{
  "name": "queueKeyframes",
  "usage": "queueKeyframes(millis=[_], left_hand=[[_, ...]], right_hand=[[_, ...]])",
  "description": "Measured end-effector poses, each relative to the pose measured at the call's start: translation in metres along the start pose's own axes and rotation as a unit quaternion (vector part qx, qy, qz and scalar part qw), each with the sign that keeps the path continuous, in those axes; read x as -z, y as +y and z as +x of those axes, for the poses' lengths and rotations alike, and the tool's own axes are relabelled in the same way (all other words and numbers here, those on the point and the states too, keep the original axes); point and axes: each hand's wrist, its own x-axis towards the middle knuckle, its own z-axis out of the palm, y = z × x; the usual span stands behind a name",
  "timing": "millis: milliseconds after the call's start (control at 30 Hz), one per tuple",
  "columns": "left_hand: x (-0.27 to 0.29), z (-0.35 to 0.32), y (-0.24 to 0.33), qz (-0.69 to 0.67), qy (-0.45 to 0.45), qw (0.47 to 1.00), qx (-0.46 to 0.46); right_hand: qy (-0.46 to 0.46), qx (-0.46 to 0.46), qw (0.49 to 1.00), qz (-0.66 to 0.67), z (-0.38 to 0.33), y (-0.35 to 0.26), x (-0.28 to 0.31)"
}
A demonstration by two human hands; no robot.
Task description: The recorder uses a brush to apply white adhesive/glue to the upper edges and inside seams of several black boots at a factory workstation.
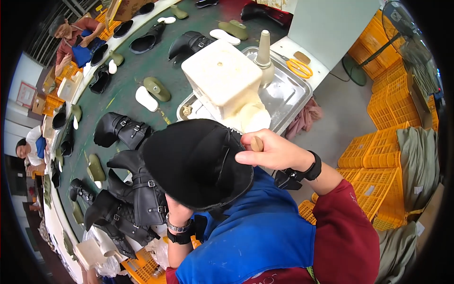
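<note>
A black boot (189,161) is tilted so that its wide top opening faces me. My left hand (178,212) supports it from the near left side, with most of its fingers hidden behind the boot. At the opening's right rim, my right hand (272,150) is closed around a wooden-handled tool (257,144); the tool's working end is hidden. Just beyond the boot stands a cream-coloured block-shaped container (222,71), with whitish, crusted material (253,117) at its near end. It sits on a metal tray (288,90).
Black buckled boots (124,130) crowd the left of the green table (127,71). White insoles (146,98) and olive shoe lasts (157,89) lie farther off. Orange scissors (299,68) lie beside a cone-shaped bottle (265,57). Yellow crates (373,146) stand right; two people sit across the table.
</note>
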Motion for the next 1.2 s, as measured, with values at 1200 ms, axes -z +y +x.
queueKeyframes(millis=[1200], left_hand=[[0.073,-0.016,-0.057,-0.4,-0.175,0.871,0.224]], right_hand=[[0.251,-0.002,0.966,-0.056,0.004,0.069,0.066]])
